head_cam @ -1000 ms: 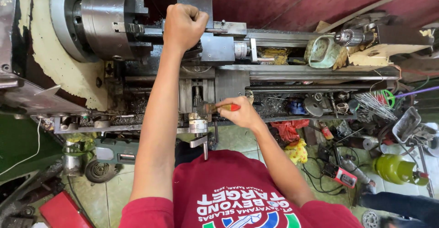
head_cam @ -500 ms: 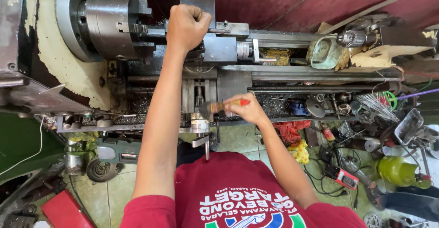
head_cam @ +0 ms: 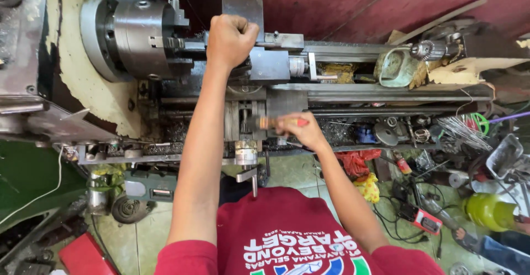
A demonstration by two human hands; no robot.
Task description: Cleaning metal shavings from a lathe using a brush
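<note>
One lathe (head_cam: 342,95) with one chuck (head_cam: 138,38) at ten o'clock. The left hand (head_cam: 231,39) is clenched at twelve o'clock (what it grips is hidden). The right hand (head_cam: 298,131) grasps one red-tipped brush (head_cam: 276,123) at centre. Cluttered workshop, tiled floor (head_cam: 149,236) below.

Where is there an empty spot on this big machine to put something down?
Bare patches: the flat rails between the right hand and the green cup, and the floor tiles near the left elbow. Crowded: the tool pile at right, and around the left hand by the chuck.
</note>
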